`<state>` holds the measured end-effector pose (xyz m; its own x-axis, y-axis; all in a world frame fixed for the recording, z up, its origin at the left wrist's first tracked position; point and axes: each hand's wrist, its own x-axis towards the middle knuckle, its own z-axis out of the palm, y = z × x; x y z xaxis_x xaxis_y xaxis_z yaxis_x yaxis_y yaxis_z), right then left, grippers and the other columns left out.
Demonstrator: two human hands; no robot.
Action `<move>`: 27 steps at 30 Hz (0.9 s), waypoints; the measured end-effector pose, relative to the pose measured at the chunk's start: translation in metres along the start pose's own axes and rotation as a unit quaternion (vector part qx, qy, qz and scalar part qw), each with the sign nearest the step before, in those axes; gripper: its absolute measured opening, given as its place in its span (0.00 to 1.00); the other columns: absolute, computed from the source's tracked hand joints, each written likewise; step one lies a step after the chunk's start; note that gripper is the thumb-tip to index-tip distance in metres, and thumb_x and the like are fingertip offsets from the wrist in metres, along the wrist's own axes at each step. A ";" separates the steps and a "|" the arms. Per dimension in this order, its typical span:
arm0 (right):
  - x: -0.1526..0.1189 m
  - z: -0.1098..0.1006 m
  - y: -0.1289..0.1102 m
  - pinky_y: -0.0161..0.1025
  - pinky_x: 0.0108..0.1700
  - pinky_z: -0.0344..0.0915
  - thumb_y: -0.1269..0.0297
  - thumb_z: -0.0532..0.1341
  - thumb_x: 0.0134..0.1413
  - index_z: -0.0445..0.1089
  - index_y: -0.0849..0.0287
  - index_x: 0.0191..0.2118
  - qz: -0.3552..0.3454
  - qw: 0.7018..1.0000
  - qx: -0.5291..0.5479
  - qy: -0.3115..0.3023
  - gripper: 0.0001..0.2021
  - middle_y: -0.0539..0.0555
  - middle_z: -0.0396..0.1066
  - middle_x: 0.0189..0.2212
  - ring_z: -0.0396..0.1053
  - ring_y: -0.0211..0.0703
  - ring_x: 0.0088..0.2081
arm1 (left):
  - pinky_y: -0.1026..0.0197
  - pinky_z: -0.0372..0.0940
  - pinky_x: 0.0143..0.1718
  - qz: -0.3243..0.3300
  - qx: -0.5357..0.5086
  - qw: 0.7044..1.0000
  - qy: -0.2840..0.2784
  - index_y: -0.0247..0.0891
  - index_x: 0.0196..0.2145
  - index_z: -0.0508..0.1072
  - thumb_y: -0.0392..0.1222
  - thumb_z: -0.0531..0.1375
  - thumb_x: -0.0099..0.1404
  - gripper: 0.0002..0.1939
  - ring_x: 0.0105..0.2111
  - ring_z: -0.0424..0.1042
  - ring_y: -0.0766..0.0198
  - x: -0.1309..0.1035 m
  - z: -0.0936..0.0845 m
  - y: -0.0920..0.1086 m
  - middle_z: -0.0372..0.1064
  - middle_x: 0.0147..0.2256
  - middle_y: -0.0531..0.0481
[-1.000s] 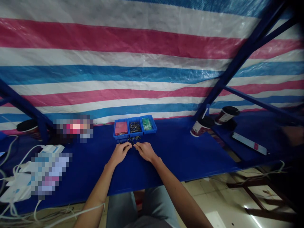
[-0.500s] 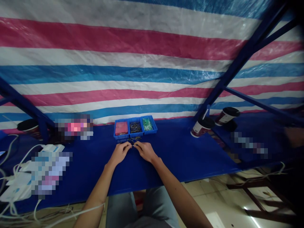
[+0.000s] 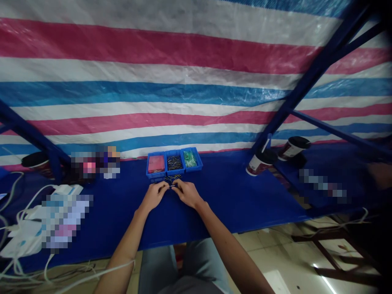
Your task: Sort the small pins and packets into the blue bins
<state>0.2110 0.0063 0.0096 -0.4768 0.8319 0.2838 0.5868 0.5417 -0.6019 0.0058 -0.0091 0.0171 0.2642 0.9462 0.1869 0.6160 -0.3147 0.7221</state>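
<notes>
Between my hands, low over the blue table [image 3: 226, 196], is a small thin rod [image 3: 172, 186], light in colour and too small to name. My left hand [image 3: 155, 195] pinches its left end with thumb and forefinger. The other end meets the closed fingertips of my right hand [image 3: 188, 193]. Just beyond the fingertips lies a loose pile of thin dark rods [image 3: 173, 178]. Behind it stand three joined blue bins: the left bin [image 3: 155, 176] holds red flat pieces, the middle bin [image 3: 176, 172] dark rods, the right bin [image 3: 195, 168] small green and clear pieces.
Power strips [image 3: 26, 239] with white cables lie at the left, beside blurred items. Two dark-lidded cups, a nearer cup [image 3: 257, 164] and a farther cup [image 3: 292, 149], stand at the right by a blue frame post [image 3: 288, 102]. A striped sheet [image 3: 153, 94] hangs behind.
My fingertips are slightly farther apart, and more of the thin rod shows between them. Otherwise both hands stay in about the same place; the view has shifted slightly.
</notes>
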 end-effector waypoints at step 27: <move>0.002 0.001 0.004 0.34 0.43 0.62 0.62 0.55 0.68 0.72 0.52 0.44 -0.009 0.997 0.063 0.042 0.09 0.51 0.76 0.41 0.73 0.42 0.40 | 0.67 0.57 0.29 -0.012 0.000 1.000 0.007 0.37 0.35 0.76 0.48 0.52 0.70 0.16 0.22 0.64 0.68 0.000 0.001 0.002 0.66 0.21 0.56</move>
<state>0.2123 0.0100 0.0069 -0.4273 0.8323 0.3532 0.4891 0.5413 -0.6839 0.0075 -0.0098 0.0180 0.2384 0.9547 0.1782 0.6223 -0.2910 0.7266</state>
